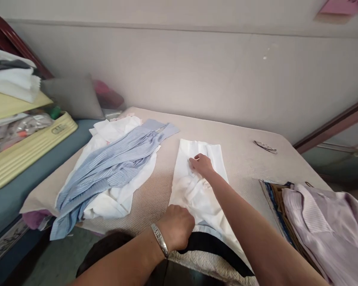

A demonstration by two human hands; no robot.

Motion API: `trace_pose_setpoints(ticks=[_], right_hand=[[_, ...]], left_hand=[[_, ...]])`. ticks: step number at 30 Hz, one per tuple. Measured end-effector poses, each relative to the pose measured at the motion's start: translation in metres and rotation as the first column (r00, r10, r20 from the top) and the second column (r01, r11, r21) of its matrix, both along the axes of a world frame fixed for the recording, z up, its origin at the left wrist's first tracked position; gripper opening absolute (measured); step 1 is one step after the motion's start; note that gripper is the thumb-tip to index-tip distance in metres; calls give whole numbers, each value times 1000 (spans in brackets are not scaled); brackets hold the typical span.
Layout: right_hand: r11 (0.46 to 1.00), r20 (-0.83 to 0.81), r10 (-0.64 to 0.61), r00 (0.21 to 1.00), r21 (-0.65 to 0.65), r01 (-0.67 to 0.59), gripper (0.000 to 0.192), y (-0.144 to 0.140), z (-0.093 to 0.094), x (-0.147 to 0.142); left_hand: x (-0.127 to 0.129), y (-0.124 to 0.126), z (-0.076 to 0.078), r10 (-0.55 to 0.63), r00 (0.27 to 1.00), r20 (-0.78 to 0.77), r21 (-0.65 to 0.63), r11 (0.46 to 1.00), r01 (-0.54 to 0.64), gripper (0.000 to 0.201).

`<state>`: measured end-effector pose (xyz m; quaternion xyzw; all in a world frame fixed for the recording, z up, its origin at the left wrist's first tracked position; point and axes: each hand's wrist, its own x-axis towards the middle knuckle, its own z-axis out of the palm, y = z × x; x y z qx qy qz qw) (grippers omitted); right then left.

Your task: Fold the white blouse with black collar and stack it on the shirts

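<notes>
Beyond the right grip [201, 165] rises a pale grey wall [167, 67], crossed high up by a narrow horizontal ledge [179, 30]. Beneath the grip spreads a beige, cloth-covered counter [241, 167] with rounded far corners. Well to its left are a glossy dark red rail [20, 44] and a blue-grey surface [85, 133], with greyish floor [62, 260] lower down. To its right slants a reddish-brown beam [334, 124]. Soft light brightens the wall's middle.

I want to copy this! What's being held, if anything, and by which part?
The left hand grips the white garment at its near left edge, by the black band. The right hand is over the garment's far part; whether it grips is unclear.
</notes>
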<state>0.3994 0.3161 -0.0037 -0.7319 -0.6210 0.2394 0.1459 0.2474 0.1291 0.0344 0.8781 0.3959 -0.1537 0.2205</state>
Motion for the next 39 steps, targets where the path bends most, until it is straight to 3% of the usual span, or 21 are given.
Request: trace_pose_setpoints(ticks=[5, 11, 16, 22, 25, 28, 31, 35, 37, 39], right_hand=[[998, 109, -62, 992, -16, 64, 29, 36, -21, -40], [998, 271, 5, 963, 62, -23, 27, 36, -23, -47], [986, 374, 97, 922, 89, -140, 30, 32, -27, -48], [954, 403, 222, 888, 98, -283, 60, 48, -47, -70], [961, 384, 238, 892, 40, -273, 78, 66, -61, -76], [965, 366, 243, 898, 1, -262, 83, 84, -65, -76], [958, 331, 278, 902, -26, -286, 81, 99, -55, -75], [931, 236, 366, 900, -96, -353, 77, 102, -20, -65], [920, 221, 392, 893, -93, -381, 75, 84, 1, -47], [901, 211, 430, 878, -39, -432, 73, 46, 21, -17]], left_hand=[[-6, 3, 0, -23, 997, 72, -6, 1000, 24, 18], [1, 0, -12, -65, 988, 137, 4, 998, 65, 12], [5, 6, -13, -11, 999, 51, -93, 996, 16, 27], [4, 5, 1, 26, 999, 30, -193, 981, -20, 30], [5, 5, 5, 31, 999, 29, -250, 968, -23, 31], [6, 8, 9, 23, 1000, 21, -300, 954, -16, 33], [7, 13, 10, -6, 1000, -9, -353, 935, 3, 42], [-1, 20, 10, 32, 999, 4, -335, 942, -29, 52], [-11, 25, 12, 46, 998, 38, -300, 954, -32, 50], [-22, 31, 16, 59, 993, 101, -236, 971, -33, 43]])
